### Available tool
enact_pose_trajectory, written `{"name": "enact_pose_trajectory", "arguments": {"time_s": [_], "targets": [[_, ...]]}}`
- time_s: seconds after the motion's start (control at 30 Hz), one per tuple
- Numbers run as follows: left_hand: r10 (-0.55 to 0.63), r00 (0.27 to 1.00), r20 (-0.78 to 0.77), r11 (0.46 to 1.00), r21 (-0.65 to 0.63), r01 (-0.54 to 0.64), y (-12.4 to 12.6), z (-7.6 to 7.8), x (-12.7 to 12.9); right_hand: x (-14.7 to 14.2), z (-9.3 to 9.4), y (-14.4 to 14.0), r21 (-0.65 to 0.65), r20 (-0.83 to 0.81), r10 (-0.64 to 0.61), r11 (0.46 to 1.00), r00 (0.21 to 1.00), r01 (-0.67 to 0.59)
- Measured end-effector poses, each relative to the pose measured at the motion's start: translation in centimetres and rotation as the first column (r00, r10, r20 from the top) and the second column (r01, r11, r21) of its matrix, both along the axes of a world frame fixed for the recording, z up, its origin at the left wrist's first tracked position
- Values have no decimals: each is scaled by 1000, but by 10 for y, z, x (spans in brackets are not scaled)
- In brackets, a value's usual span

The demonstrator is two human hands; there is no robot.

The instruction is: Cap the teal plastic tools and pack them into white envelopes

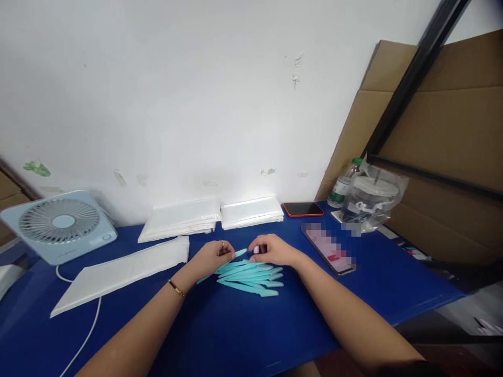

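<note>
Pinching one teal stick (238, 253), left hand (212, 256) hides its end; right hand (273, 250) grip: cannot tell.

The worktop (220, 335) is deep blue. The sticks (251, 276) near its middle are turquoise. White packets (214, 214) line its far edge beside an orange-rimmed black phone (303, 209); the fan (58, 225) at the left edge is pale blue.

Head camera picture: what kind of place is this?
Probably a small packing workbench: stacks of white bags on a blue table, a pile of teal sticks under both hands, flat cardboard leaning nearby.
</note>
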State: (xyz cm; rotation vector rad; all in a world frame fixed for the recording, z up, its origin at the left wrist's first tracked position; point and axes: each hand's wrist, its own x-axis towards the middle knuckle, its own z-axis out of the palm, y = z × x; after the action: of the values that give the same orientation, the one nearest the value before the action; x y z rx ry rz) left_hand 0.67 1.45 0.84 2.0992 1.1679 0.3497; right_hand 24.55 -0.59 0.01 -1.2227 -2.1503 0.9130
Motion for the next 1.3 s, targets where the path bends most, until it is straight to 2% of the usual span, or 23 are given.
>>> {"name": "enact_pose_trajectory", "arguments": {"time_s": [0.13, 0.23, 0.4, 0.5, 0.57, 0.63, 0.7, 0.77, 1.0, 1.23, 1.3], "targets": [[-49, 999, -2, 993, 105, 49, 6, 3, 15, -6, -8, 9, -2, -89, -85, 996, 992, 85], [-53, 998, 19, 992, 117, 51, 12, 0, 20, -3, -13, 15, -11, -108, -139, 990, 984, 138], [-11, 1000, 2, 987, 158, 10, 22, -6, 13, 15, -16, 22, -43, -57, -228, 973, 972, 225], [2, 1000, 17, 967, 253, -6, 22, -5, 9, 25, -12, 23, 11, 4, -276, 961, 961, 276], [-37, 999, 9, 951, 307, 32, 19, -2, 7, 28, -7, 21, 81, 8, -272, 959, 962, 270], [-114, 992, -51, 942, 313, 124, 16, 1, 4, 27, -2, 17, 116, 7, -224, 968, 974, 222], [-163, 980, -116, 936, 296, 191, 14, 3, 3, 23, 0, 13, 106, 20, -169, 980, 985, 166], [-164, 973, -164, 935, 287, 206, 13, 4, 3, 15, 0, 9, 90, 42, -137, 987, 990, 133], [-43, 988, -150, 955, 286, 85, 12, -1, 7, -6, -3, 6, 128, 86, -76, 990, 993, 65], [80, 981, -179, 957, 289, -25, 16, 0, 1, 20, 4, 15, 197, 148, -250, 956, 957, 220], [98, 982, -161, 952, 303, -45, 12, 3, 2, 26, 9, 12, 187, 155, -237, 960, 959, 207]]}}
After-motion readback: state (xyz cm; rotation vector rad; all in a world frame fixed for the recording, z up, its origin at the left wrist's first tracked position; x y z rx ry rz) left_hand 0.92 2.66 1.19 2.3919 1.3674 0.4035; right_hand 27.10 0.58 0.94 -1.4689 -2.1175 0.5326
